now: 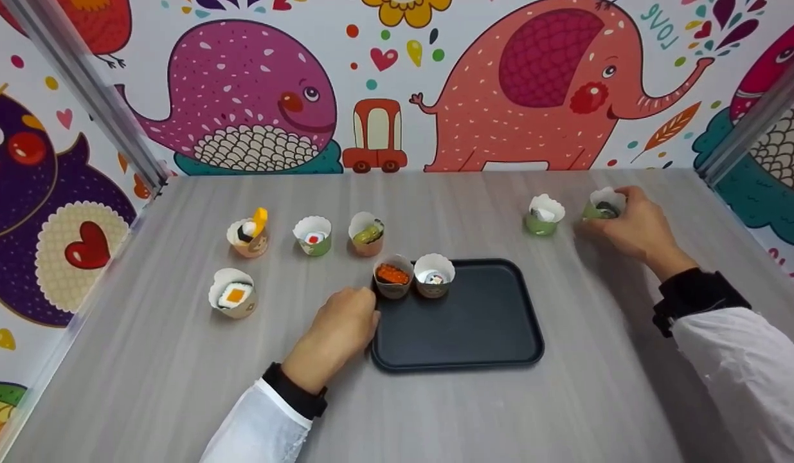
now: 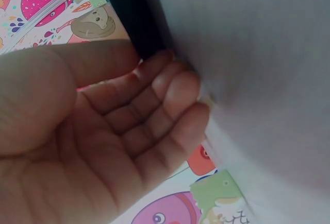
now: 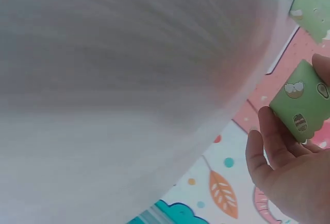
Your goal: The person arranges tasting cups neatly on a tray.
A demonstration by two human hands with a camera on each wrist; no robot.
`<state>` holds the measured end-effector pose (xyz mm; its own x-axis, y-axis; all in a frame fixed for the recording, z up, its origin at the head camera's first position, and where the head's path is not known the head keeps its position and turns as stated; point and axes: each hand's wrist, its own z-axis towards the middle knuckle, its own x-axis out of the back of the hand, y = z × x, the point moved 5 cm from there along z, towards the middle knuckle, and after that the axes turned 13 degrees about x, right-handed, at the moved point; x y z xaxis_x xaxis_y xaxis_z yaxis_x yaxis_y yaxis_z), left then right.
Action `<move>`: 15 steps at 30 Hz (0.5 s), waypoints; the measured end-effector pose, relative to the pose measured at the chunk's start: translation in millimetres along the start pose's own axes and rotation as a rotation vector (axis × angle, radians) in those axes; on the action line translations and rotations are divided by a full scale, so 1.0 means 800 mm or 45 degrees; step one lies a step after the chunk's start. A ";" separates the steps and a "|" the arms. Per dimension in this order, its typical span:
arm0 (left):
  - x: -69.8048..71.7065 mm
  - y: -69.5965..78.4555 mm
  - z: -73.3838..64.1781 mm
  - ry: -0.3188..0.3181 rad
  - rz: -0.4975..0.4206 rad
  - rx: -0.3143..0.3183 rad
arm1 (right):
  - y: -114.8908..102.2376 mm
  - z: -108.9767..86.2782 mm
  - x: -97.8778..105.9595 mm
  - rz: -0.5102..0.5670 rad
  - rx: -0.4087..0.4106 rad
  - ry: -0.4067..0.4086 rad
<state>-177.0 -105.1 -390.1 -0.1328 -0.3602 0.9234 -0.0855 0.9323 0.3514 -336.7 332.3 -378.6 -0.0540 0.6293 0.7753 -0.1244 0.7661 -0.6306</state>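
Observation:
My left hand pinches the left rim of a dark tray; in the left wrist view the tray's edge runs in between thumb and fingertips. Two paper cups stand at the tray's back left: one with an orange-red topped sushi piece, one white inside with a small pale piece. At the far right my right hand grips a green paper cup holding something dark. Left of it stands another green cup with a white piece.
Left of the tray stand several paper cups: one with a yellow-topped piece, one with a red-centred piece, one with a green piece, and a cup with an orange-centred roll. A printed wall closes off the table's back.

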 end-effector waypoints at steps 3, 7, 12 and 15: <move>0.000 0.000 -0.001 0.015 -0.009 -0.020 | -0.011 -0.005 0.002 -0.017 0.045 -0.002; 0.000 0.000 -0.001 0.020 -0.015 -0.032 | -0.027 -0.013 0.004 -0.041 0.102 -0.001; -0.001 0.000 0.000 0.004 -0.015 -0.014 | -0.047 -0.021 0.003 -0.067 0.179 0.015; 0.000 0.001 0.001 0.001 -0.011 -0.008 | -0.058 -0.025 0.002 -0.101 0.228 0.022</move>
<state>-177.5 -104.4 -390.3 -0.1310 -0.3679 0.9206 -0.0803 0.9295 0.3600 -311.4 300.2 -348.8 -0.0201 0.5714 0.8204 -0.3021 0.7788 -0.5498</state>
